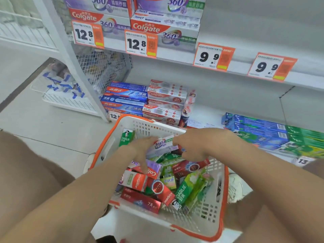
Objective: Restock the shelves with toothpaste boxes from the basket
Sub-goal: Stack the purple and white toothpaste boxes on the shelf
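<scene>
Bright, flat white store light, falling from above. Soft shade under upper shelf (175, 55) at mid-frame. Pale grey shadow below basket (105, 142) near bottom edge. Mild sheen on red foil box (142, 200). Left hand (143, 151) and right hand (196, 146) smeared by motion, print nearby unreadable. Shelf lines bow toward frame edges. Upper left corner washed out, soft.

Stacked toothpaste boxes (164, 100) on bottom shelf (206, 118)
</scene>
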Demonstrator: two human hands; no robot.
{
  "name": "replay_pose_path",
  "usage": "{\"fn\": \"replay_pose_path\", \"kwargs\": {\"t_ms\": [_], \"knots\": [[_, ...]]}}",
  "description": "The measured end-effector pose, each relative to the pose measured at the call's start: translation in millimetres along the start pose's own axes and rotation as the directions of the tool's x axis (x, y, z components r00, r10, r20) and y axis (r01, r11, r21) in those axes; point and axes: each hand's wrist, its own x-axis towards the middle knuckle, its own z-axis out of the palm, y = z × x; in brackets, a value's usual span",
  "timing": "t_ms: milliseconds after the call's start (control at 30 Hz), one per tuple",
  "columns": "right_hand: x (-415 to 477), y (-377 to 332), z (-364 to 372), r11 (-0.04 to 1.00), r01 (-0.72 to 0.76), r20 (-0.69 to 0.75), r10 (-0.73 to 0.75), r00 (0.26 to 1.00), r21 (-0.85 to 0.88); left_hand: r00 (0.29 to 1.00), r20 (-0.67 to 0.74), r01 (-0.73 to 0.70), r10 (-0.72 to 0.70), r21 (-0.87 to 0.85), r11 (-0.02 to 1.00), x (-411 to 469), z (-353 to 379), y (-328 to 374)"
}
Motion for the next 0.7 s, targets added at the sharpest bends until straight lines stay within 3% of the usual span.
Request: {"fn": "replay_pose_path", "kwargs": {"t_ms": [133,267,367,533,633,700], "knots": [[4,4,-11,0.999,0.020,-0.066,-0.017,0.998,0.047,0.999,0.041,0.038,-0.035,-0.084,0.996,16,-4,-2],[6,8,-15,0.999,0.011,-0.096,-0.007,0.995,0.050,0.995,-0.078,0.050,-0.064,-0.170,0.984,31,-1,0],[2,8,-16,0.999,0.018,-0.097,-0.013,0.995,0.047,1.000,0.017,0.001,-0.001,0.014,1.000,32,1,7],[1,9,-12,0.998,0.016,-0.105,-0.011,0.994,0.053,0.972,0.235,-0.010,-0.029,0.167,0.986,26,2,3],[-3,9,-9,0.999,0.018,-0.091,-0.013,0.996,0.047,0.980,0.185,-0.002,-0.070,0.360,0.933,21,-2,7],[-5,9,-7,0.999,0.018,-0.074,-0.014,0.997,0.043,0.991,0.125,-0.014,-0.040,0.400,0.917,16,-5,9]]}}
